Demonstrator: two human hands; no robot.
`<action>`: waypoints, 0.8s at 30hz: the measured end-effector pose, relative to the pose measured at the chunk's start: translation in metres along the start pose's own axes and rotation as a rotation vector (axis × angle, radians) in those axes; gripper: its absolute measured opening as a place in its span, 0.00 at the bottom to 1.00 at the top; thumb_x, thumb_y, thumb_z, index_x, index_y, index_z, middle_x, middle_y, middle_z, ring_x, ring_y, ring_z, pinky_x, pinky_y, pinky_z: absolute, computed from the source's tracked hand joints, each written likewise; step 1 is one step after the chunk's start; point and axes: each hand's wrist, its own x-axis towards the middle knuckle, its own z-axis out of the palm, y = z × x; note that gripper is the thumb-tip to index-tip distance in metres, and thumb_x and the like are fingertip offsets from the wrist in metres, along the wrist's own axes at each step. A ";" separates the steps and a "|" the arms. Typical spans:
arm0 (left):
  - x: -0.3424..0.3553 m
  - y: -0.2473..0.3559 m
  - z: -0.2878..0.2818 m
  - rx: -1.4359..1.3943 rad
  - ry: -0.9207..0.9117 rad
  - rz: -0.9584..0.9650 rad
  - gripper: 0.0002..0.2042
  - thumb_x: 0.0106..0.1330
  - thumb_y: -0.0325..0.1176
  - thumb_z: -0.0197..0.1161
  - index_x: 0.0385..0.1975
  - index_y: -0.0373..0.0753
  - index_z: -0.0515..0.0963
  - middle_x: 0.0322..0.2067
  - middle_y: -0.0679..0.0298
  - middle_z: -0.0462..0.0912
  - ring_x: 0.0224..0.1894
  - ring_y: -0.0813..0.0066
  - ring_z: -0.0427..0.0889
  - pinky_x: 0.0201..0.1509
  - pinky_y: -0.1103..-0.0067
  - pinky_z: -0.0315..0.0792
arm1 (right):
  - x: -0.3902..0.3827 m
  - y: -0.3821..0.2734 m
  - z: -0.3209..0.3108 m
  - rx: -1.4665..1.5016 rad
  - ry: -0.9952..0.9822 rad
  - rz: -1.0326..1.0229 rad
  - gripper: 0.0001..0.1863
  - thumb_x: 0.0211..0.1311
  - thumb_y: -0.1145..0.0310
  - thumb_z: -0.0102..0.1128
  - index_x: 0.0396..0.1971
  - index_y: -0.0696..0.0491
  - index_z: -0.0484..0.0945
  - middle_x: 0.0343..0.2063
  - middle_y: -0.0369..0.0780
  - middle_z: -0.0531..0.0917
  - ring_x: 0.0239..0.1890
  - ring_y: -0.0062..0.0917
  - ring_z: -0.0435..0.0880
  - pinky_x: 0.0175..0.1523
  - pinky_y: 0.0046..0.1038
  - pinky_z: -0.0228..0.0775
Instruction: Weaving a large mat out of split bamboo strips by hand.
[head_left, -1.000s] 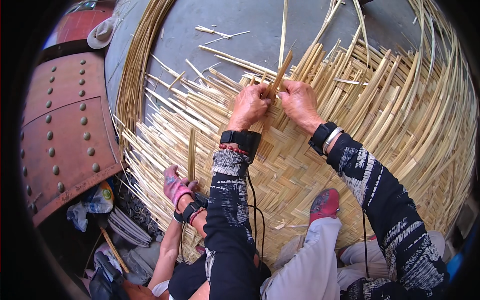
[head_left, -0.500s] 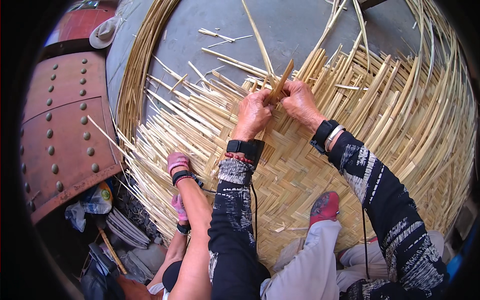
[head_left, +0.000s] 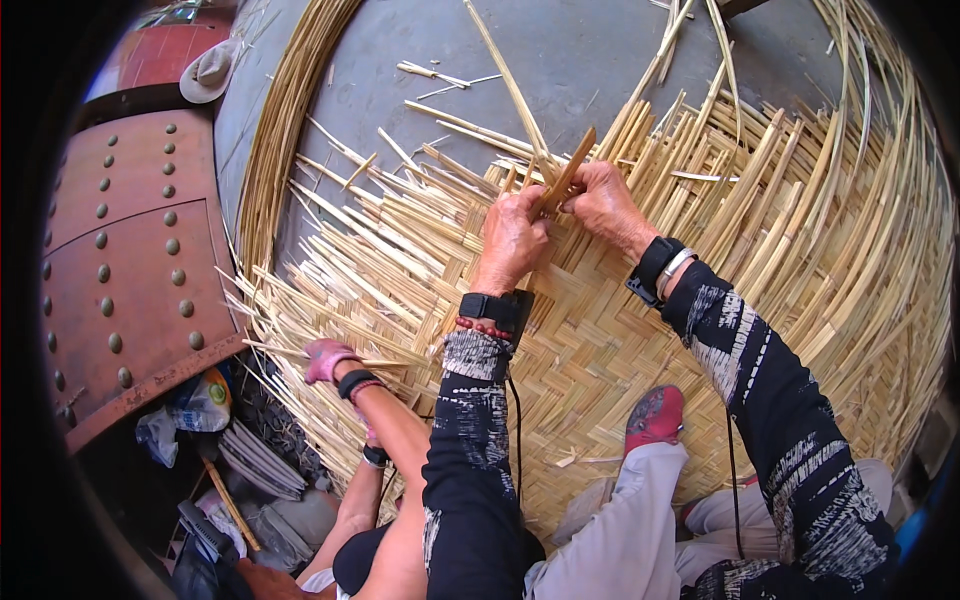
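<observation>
While the left hand (head_left: 516, 238) pinches a brown bamboo slat (head_left: 579, 154) toward one o'clock in view, at the woven mat (head_left: 575, 345), the right hand (head_left: 612, 208) curls beside it, its grip unclear; the slat looks light, stiff, splintery, best held low.

Along the left edge of the grey floor (head_left: 400, 40), a rust-red panel (head_left: 140, 255) with rows of round studs (head_left: 178, 277); just off the panel's far right corner, a pale brimmed hat (head_left: 210, 72); left of the hat, a brighter red surface (head_left: 155, 55). Below the panel's near edge, a plastic bag (head_left: 203, 402) with a yellow patch, close beside a clear bluish bag (head_left: 157, 437); below these, a bundle of grey tubing-like lengths (head_left: 262, 462), a slanting wooden stick (head_left: 232, 508) and dark rubble (head_left: 285, 432).
</observation>
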 end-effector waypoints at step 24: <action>-0.005 -0.002 0.001 -0.678 0.044 -0.116 0.13 0.52 0.23 0.48 0.40 0.36 0.69 0.30 0.57 0.78 0.34 0.71 0.78 0.42 0.78 0.70 | -0.006 -0.001 0.006 -0.088 0.087 -0.049 0.08 0.47 0.72 0.60 0.30 0.47 0.82 0.24 0.42 0.81 0.27 0.31 0.81 0.33 0.29 0.70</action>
